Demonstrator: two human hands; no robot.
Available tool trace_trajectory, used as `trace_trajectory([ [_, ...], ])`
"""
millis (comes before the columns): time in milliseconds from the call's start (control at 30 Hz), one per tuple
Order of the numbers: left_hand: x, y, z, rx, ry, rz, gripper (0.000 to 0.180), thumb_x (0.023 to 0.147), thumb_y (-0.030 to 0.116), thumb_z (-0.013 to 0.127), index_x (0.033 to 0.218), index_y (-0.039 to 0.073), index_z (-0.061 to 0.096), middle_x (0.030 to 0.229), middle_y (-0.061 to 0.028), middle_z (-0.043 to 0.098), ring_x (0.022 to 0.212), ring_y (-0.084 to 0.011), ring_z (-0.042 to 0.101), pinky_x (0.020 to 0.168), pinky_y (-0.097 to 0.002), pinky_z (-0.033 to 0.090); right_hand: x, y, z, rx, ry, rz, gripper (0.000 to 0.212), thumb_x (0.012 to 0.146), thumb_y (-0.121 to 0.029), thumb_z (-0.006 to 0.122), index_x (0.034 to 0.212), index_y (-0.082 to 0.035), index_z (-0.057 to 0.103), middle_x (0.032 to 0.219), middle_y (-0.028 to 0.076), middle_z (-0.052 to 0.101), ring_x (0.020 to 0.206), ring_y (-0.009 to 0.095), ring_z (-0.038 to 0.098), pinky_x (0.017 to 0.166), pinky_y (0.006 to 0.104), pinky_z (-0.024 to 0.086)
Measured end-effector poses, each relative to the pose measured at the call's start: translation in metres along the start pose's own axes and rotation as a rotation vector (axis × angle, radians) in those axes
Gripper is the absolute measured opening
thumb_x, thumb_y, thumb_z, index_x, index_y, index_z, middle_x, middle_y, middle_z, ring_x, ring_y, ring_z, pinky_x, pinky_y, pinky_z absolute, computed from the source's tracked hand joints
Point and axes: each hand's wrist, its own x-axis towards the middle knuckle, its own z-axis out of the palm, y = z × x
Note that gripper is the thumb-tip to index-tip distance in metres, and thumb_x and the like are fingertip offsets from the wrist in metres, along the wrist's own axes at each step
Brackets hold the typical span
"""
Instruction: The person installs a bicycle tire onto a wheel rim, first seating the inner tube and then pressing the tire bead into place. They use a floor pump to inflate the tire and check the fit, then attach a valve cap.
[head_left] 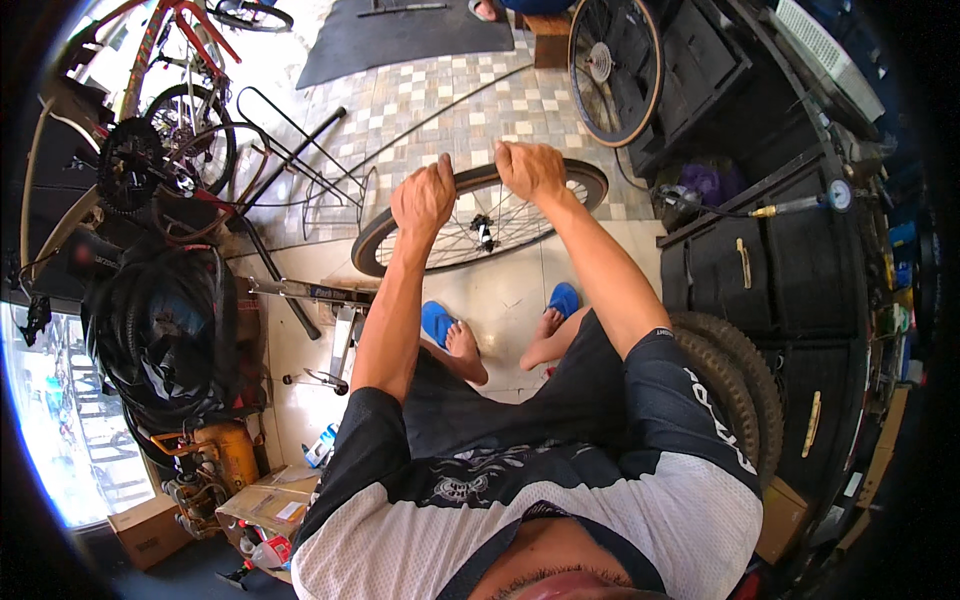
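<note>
Tiled workshop floor, with a bicycle wheel held in two fists

Patterned tiles cover the far floor and paler ones the near part, with a black cabinet along the right side and a bicycle at the far left. Another wheel stands against the cabinet's far end. Ahead of the person's blue sandals, the bicycle wheel lies on the near side of the hands, stretching from its gripped far edge back toward the body. Both the left hand and the right hand are curled tightly over the tyre, close together, thumbs pointing away. Neither is much nearer the hub; the left sits slightly closer to the body, the right a little farther off.

Seen from above, the wheel makes a flattened oval, leaning rather than flat. Its long axis slants from near left to far right, passing beneath the right forearm, while the hub's axle crosses it, roughly near to far. Whether the lower rim touches the floor, I cannot tell.
</note>
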Motion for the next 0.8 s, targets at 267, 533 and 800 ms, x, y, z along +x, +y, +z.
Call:
trace_trajectory([
  [267, 0.007, 0.018, -0.008, 0.056, -0.237, -0.127, 0.055, 0.107, 0.042, 0.046, 0.082, 0.006, 0.081, 0.078, -0.0270, 0.071, 0.076, -0.0479, 0.072, 0.074, -0.0528, 0.059, -0.002, 0.008, -0.007, -0.047, -0.167, 0.146, 0.051, 0.104, -0.038, 0.041, 0.085, -0.005, 0.076, 0.079, 0.024, 0.074, 0.075, 0.047, 0.072, 0.076, 0.0564, 0.057],
  [533, 0.019, -0.008, -0.013, -0.061, -0.259, 0.403, 0.049, 0.098, 0.055, 0.065, 0.098, 0.006, 0.070, 0.096, -0.0162, 0.073, 0.093, -0.0407, 0.070, 0.083, -0.0513, 0.055, 0.003, 0.016, -0.021, -0.001, -0.211, -0.130, 0.070, 0.095, -0.069, 0.059, 0.124, -0.006, 0.066, 0.126, 0.018, 0.068, 0.121, 0.036, 0.061, 0.102, 0.0489, 0.047],
  [800, 0.022, -0.007, 0.020, 0.085, -0.133, 0.367, 0.039, 0.089, 0.037, 0.080, 0.111, 0.010, 0.062, 0.098, -0.0108, 0.068, 0.096, -0.0350, 0.068, 0.079, -0.0500, 0.049, -0.001, 0.014, 0.003, -0.132, -0.023, -0.169, 0.041, 0.088, -0.033, 0.080, 0.113, -0.007, 0.060, 0.104, 0.013, 0.066, 0.106, 0.035, 0.064, 0.091, 0.0487, 0.047],
])
